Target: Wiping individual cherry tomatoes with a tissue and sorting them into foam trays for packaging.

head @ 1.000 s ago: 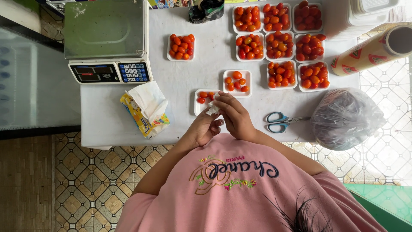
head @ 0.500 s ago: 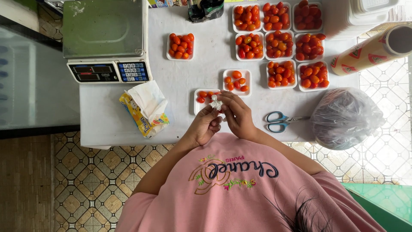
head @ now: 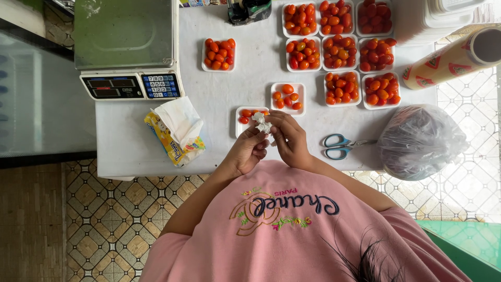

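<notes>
Tissue [head: 262,123]: pinched between left hand [head: 246,151] and right hand [head: 290,138], both closed on it, over near tray [head: 244,116] of tomatoes. Step: wiping. Next needs a careful fingertip grip.

A yellow tissue packet [head: 171,137] is lying at the table's left edge — white tissue poking out. The scale's dark display [head: 108,87] is sitting just behind it — beside blue-and-white keys [head: 159,85].
</notes>
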